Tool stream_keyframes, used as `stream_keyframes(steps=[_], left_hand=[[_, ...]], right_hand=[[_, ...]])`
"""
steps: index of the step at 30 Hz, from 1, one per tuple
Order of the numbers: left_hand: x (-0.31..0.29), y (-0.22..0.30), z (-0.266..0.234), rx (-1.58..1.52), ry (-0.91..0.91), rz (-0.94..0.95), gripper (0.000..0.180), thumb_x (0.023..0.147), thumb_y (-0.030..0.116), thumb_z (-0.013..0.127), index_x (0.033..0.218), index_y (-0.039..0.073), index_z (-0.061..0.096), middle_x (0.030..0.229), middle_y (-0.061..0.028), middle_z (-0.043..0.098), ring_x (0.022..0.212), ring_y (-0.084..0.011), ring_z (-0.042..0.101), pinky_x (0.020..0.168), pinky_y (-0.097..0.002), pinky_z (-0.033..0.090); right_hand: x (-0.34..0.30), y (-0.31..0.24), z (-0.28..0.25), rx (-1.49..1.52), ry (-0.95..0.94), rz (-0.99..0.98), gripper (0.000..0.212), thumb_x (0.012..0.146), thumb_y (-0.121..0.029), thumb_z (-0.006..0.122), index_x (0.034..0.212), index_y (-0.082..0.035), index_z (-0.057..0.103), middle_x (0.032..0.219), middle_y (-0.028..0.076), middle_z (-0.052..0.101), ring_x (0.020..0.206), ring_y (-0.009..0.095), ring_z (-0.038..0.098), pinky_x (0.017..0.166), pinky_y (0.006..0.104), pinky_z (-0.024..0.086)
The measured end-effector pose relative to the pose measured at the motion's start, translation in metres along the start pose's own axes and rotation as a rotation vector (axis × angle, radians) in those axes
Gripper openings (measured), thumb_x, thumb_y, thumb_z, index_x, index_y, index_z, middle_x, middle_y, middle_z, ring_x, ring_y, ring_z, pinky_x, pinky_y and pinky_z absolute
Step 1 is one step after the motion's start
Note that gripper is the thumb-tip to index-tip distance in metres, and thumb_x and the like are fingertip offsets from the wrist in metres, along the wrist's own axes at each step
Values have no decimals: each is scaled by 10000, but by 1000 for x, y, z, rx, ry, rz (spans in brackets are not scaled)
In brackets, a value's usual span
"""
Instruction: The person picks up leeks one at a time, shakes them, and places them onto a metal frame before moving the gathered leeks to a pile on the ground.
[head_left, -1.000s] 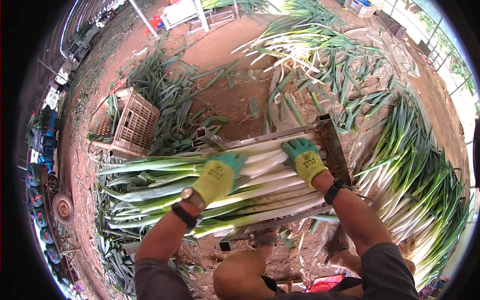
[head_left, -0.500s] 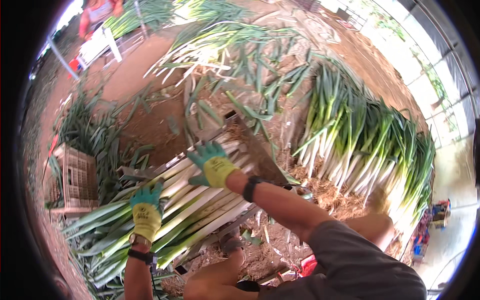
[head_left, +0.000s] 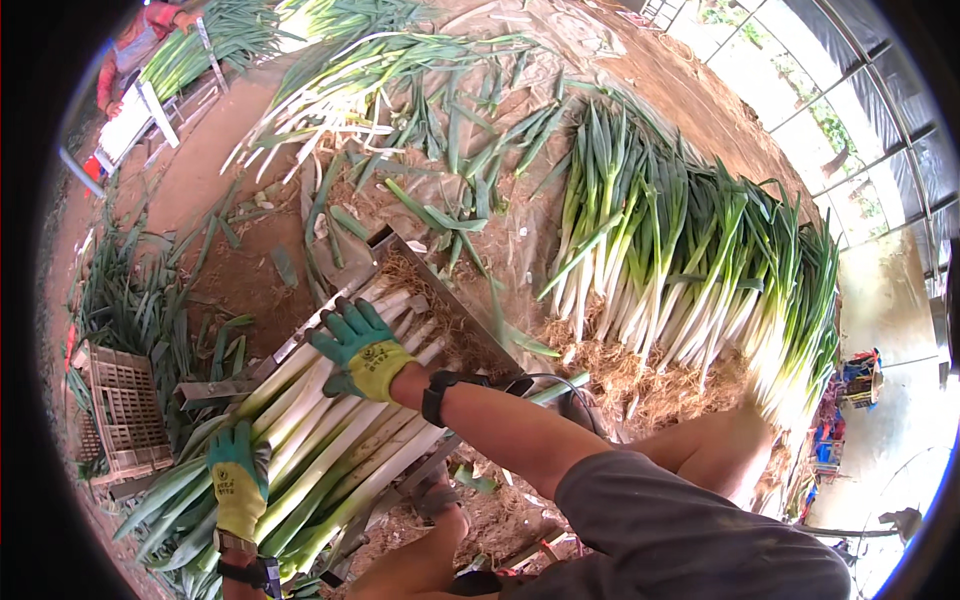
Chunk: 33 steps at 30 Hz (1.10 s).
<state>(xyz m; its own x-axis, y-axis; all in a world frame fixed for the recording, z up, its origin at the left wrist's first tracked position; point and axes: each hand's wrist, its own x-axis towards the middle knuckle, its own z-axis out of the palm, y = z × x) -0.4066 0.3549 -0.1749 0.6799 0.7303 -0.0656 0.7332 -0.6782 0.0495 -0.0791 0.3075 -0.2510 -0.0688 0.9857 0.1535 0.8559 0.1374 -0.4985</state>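
Observation:
A row of leeks [head_left: 345, 440] lies side by side in a metal trough [head_left: 455, 295]. Their white shanks and roots point to the far right, their green leaves to the near left. My right hand [head_left: 362, 350], in a yellow and green glove, lies spread over the white shanks. My left hand [head_left: 238, 480], gloved alike, rests with outstretched fingers on the leeks' left edge, where white turns to green. Neither hand is closed round a leek. The left thumb is partly hidden against the stalks.
A big heap of leeks [head_left: 680, 250] stands at the right, roots toward me. More leeks [head_left: 330, 95] lie at the far side. A plastic crate [head_left: 125, 410] tilts among cut leaves at the left. A person [head_left: 145, 40] works at a stand, far left.
The view has swung right, so the trough, heap and crate appear farther left. Both my hands stay flat on the leeks, with little shift along them.

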Motion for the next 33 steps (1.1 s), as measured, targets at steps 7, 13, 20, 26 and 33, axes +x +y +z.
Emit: stream_keyframes(steps=[7,13,20,26,33], left_hand=[[0,-4,26,104,175,-35,498,906,162,691,1358,-7,565,1274,-248,585,1153,-457,556,996,-555,456],[5,-8,48,122,131,-54,514,923,210,679,1413,86,592,1323,-258,588,1210,-462,558,1057,-540,451],[-14,-16,45,153,130,-79,508,938,172,655,1433,85,582,1304,-251,591,1193,-446,559,1058,-532,451],[-1,-4,50,143,195,-30,543,934,119,642,1470,83,561,1281,-253,597,1159,-452,580,1022,-538,467],[-16,-37,68,161,163,-75,544,896,-5,534,1435,45,584,1241,-255,626,1107,-458,605,995,-539,490]], right_hand=[[3,-2,-1,28,-8,14,888,770,-550,782,1524,-171,504,1573,214,437,1509,457,293,1262,576,151],[11,-10,-20,-93,-227,147,737,876,-415,697,1526,-139,488,1605,211,392,1516,457,284,1257,596,127],[-50,74,-228,367,43,164,272,1016,-179,604,1220,-34,710,1014,182,749,874,276,722,807,379,594],[-183,315,-168,81,8,914,418,921,-285,642,1207,20,631,1055,255,713,1016,339,712,893,454,550],[-223,422,-124,-279,-121,1003,741,911,-94,562,1605,-257,361,1660,275,268,1296,473,586,1039,518,528]])
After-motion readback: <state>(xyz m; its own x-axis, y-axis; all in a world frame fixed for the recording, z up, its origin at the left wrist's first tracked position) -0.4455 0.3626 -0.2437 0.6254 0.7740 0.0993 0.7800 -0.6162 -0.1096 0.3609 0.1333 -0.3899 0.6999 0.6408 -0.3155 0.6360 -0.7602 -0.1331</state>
